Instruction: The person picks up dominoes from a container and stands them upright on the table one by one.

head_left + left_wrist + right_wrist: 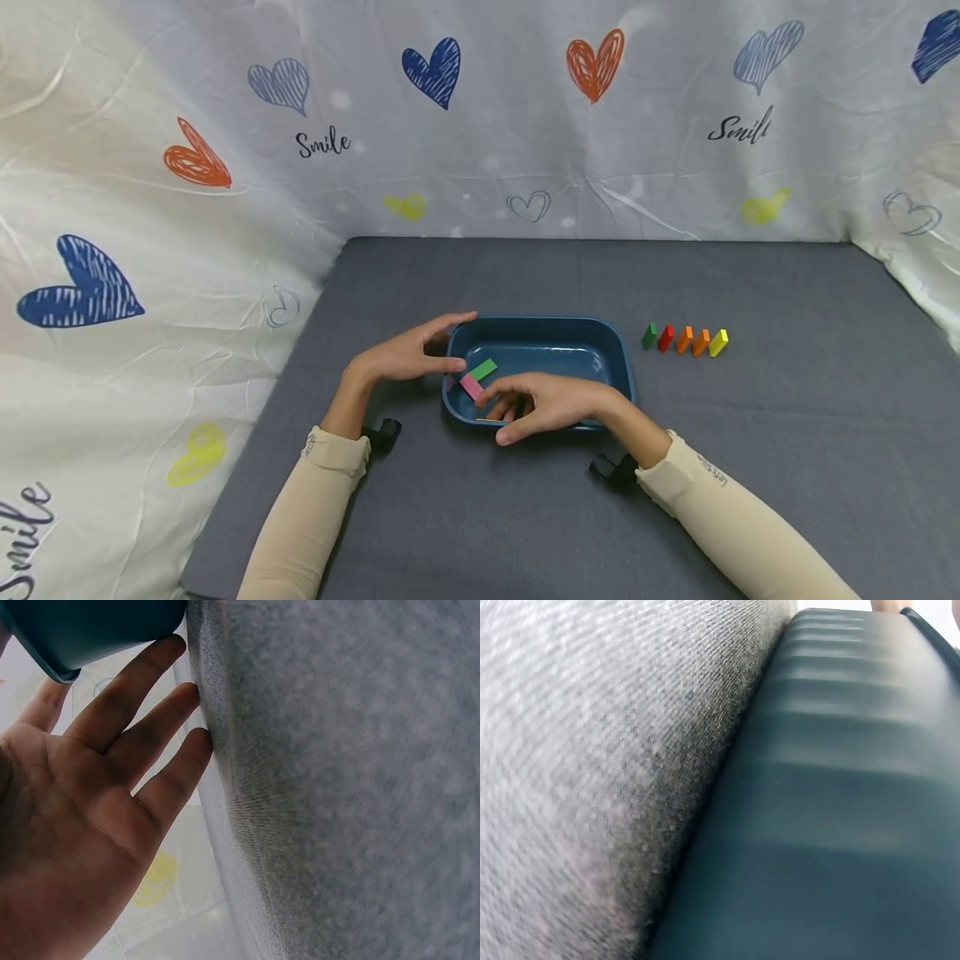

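Observation:
A blue rectangular tray [547,321] sits on the grey cloth, holding a green block [483,369] and a pink block [471,386] at its left end. My left hand [408,352] spans the tray's left end, thumb at the side rim and index finger at the back corner. In the left wrist view its fingers are nearly straight, one fingertip against the tray's underside [105,637]. Over the near rim, my right hand [551,402] reaches in with loosely bent fingers beside the pink block, thumb apart outside. A yellow edge shows under these fingers; their tips are partly hidden.
Right of the tray stand several small upright blocks in a row: green [649,336], red [667,337], two orange [684,338] and yellow [718,342]. A white curtain [480,150] with printed hearts hangs behind and left of the table.

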Demonstrator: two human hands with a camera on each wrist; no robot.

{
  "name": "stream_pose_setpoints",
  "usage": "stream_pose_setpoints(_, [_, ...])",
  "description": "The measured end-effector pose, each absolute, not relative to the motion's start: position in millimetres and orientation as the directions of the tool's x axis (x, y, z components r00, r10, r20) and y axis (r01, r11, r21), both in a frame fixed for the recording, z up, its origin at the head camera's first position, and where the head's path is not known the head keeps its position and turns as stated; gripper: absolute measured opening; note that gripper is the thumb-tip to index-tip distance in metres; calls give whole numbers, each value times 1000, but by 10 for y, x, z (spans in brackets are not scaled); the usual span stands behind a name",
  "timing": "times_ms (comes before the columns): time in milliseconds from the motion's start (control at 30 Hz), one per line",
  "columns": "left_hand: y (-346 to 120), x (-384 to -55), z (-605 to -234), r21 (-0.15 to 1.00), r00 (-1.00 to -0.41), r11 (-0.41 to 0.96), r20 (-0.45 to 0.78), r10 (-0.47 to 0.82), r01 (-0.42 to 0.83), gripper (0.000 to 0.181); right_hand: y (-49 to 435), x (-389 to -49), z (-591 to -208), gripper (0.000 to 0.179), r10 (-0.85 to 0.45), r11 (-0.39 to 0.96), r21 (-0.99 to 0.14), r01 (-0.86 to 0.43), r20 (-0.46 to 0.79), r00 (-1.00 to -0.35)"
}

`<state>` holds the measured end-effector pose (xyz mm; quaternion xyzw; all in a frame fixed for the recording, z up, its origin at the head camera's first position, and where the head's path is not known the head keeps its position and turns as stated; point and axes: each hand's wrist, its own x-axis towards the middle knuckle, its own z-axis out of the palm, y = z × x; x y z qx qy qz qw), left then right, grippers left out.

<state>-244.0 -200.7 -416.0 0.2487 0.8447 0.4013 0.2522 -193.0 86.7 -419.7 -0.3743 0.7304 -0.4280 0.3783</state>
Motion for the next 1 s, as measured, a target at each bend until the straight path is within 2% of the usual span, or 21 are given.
stream_pose_setpoints(400, [-2005, -2433, -4172, 807, -751, 556, -239, 615, 199, 78, 927, -1960, -4210, 49, -880, 271, -952, -140, -186, -436])
stream_pose_setpoints(1000, [-1991, -2439, -4159, 809, -755, 556, -241, 610, 191, 78, 1001, -1987, -4152, 46, -883, 201, -978, -58, -155, -444])
